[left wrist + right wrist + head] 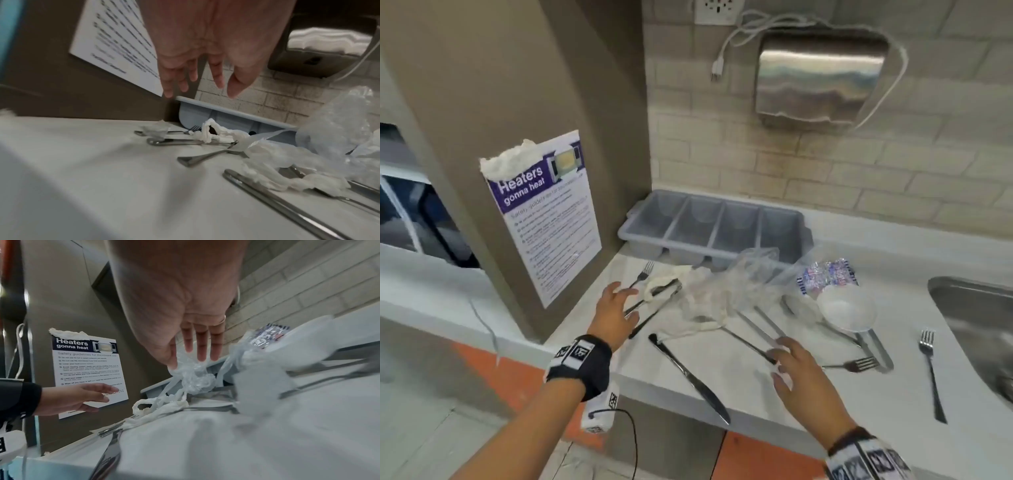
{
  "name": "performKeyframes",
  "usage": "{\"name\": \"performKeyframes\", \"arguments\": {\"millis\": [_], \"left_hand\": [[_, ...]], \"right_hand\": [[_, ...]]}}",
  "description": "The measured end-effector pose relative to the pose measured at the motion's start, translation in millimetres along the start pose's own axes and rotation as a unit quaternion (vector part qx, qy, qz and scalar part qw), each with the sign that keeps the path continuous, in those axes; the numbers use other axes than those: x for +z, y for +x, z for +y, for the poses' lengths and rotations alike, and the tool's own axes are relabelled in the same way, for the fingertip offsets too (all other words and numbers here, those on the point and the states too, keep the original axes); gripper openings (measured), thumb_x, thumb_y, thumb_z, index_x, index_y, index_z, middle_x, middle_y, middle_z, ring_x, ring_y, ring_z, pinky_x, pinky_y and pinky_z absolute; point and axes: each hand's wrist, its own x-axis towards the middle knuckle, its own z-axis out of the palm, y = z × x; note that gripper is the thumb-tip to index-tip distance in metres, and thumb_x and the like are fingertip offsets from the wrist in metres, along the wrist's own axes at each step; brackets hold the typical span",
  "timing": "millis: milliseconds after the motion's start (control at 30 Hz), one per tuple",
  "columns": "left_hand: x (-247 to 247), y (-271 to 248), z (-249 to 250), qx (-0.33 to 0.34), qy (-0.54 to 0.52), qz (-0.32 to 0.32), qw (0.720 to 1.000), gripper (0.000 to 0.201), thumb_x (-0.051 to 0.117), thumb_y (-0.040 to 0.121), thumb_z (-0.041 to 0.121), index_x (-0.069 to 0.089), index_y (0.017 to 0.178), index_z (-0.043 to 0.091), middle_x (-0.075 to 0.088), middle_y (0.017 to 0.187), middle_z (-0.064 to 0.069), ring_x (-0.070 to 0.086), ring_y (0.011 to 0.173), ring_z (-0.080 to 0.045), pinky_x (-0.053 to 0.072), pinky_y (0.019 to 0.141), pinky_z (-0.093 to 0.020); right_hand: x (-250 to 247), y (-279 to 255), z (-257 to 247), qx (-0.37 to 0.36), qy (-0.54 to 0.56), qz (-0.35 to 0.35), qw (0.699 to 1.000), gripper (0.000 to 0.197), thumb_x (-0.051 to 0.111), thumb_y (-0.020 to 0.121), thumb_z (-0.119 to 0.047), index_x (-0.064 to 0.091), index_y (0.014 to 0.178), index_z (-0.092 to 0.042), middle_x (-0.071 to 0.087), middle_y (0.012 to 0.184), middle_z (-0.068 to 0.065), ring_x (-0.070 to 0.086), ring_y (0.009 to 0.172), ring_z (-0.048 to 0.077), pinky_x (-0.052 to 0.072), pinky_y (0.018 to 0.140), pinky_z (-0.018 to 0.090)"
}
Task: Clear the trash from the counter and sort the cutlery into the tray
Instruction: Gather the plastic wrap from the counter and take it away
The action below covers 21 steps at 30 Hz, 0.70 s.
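1. On the white counter [774, 394], the grey tray [714, 224] sits up at 12 o'clock against the tiled wall, four compartments, nothing showing inside them from the head view.
2. Left hand [616, 310] hovers at about 9 o'clock of the mess, fingers spread and relaxed, holding nothing, just over the fork handles and the crumpled tissue [664, 279].
3. Right hand [803, 383] is at 6 o'clock, also loose and empty, fingertips near a knife handle; can't tell if it's touching.
4. Trash pile: clear plastic bag [736, 287] dead centre, shiny wrapper [827, 275] at 2 o'clock, white cup [847, 308] just beside it.
5. Cutlery scattered around: a knife [688, 377] overhanging the front edge, one fork [931, 373] lying alone at 3 o'clock near the sink [976, 315].
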Motion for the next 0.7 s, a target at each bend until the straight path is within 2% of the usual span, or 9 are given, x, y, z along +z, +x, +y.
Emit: {"name": "performKeyframes", "arguments": {"millis": [67, 133, 267, 367, 433, 467, 533, 633, 700], "left_hand": [[8, 21, 1, -0.001, 0.028, -0.048, 0.998, 0.048, 0.064, 0.08, 0.012, 0.051, 0.127, 0.015, 0.028, 0.148, -0.017, 0.032, 0.136, -0.034, 0.028, 0.115, -0.04], [14, 43, 1, 0.003, 0.05, -0.083, 0.995, 0.053, 0.063, 0.08, 0.015, 0.046, 0.13, 0.019, 0.025, 0.151, -0.015, 0.024, 0.141, -0.031, 0.027, 0.116, -0.041], [17, 81, -13, -0.031, 0.099, -0.086, 0.991, 0.06, 0.067, 0.078, 0.018, 0.043, 0.133, 0.02, 0.011, 0.155, -0.018, 0.017, 0.144, -0.034, 0.022, 0.118, -0.042], [12, 108, -29, -0.093, 0.122, -0.114, 0.981, 0.071, 0.067, 0.078, 0.02, 0.033, 0.14, 0.019, 0.007, 0.155, -0.019, 0.02, 0.141, -0.039, 0.027, 0.117, -0.044], [9, 122, -43, -0.106, 0.162, -0.162, 0.968, 0.079, 0.066, 0.079, 0.018, 0.023, 0.144, 0.018, 0.006, 0.155, -0.02, 0.023, 0.14, -0.04, 0.029, 0.116, -0.043], [8, 127, -49, -0.1, 0.184, -0.19, 0.959, 0.081, 0.065, 0.08, 0.017, 0.017, 0.146, 0.017, 0.004, 0.156, -0.02, 0.023, 0.141, -0.039, 0.028, 0.116, -0.042], [7, 135, -59, -0.075, 0.22, -0.239, 0.943, 0.081, 0.06, 0.084, 0.017, 0.01, 0.148, 0.013, 0.004, 0.158, -0.017, 0.018, 0.144, -0.033, 0.023, 0.118, -0.037], [6, 139, -70, -0.031, 0.222, -0.261, 0.939, 0.064, 0.056, 0.089, 0.019, 0.025, 0.144, 0.008, 0.025, 0.155, -0.012, 0.024, 0.143, -0.023, 0.02, 0.117, -0.031], [5, 141, -78, -0.027, 0.196, -0.255, 0.947, 0.057, 0.059, 0.087, 0.015, 0.038, 0.139, 0.007, 0.037, 0.147, -0.014, 0.033, 0.138, -0.024, 0.024, 0.115, -0.03]], "right_hand": [[5, 35, -6, -0.002, -0.003, -0.008, 1.0, 0.043, 0.062, 0.083, -0.013, 0.053, 0.124, -0.023, 0.035, 0.146, 0.004, 0.046, 0.124, 0.023, 0.048, 0.096, 0.033], [12, 73, -13, -0.008, -0.039, -0.004, 0.999, 0.055, 0.064, 0.081, -0.013, 0.046, 0.132, -0.024, 0.024, 0.152, 0.008, 0.038, 0.129, 0.03, 0.044, 0.099, 0.039], [29, 129, -17, 0.026, -0.081, -0.011, 0.996, 0.077, 0.071, 0.075, -0.013, 0.033, 0.141, -0.026, 0.008, 0.157, 0.015, 0.04, 0.126, 0.037, 0.046, 0.096, 0.041], [41, 164, -15, 0.063, -0.112, -0.033, 0.991, 0.083, 0.068, 0.078, -0.009, 0.022, 0.145, -0.029, -0.001, 0.158, 0.013, 0.04, 0.125, 0.036, 0.048, 0.094, 0.04], [53, 179, -11, 0.086, -0.113, -0.086, 0.986, 0.079, 0.062, 0.081, -0.005, 0.022, 0.145, -0.03, 0.008, 0.157, 0.011, 0.042, 0.123, 0.035, 0.048, 0.096, 0.04], [59, 183, -8, 0.093, -0.109, -0.105, 0.984, 0.074, 0.058, 0.083, -0.003, 0.025, 0.144, -0.029, 0.02, 0.155, 0.012, 0.044, 0.121, 0.034, 0.047, 0.098, 0.04], [70, 190, 0, 0.11, -0.089, -0.116, 0.983, 0.06, 0.053, 0.085, -0.002, 0.038, 0.139, -0.023, 0.046, 0.138, 0.013, 0.05, 0.115, 0.032, 0.043, 0.101, 0.038], [74, 195, 4, 0.11, -0.067, -0.078, 0.989, 0.038, 0.052, 0.084, 0.003, 0.061, 0.118, -0.012, 0.065, 0.11, 0.016, 0.061, 0.099, 0.032, 0.047, 0.096, 0.034], [65, 198, -1, 0.11, -0.052, -0.02, 0.992, 0.025, 0.055, 0.082, 0.005, 0.07, 0.099, -0.006, 0.07, 0.097, 0.016, 0.065, 0.09, 0.032, 0.046, 0.085, 0.025]]}}
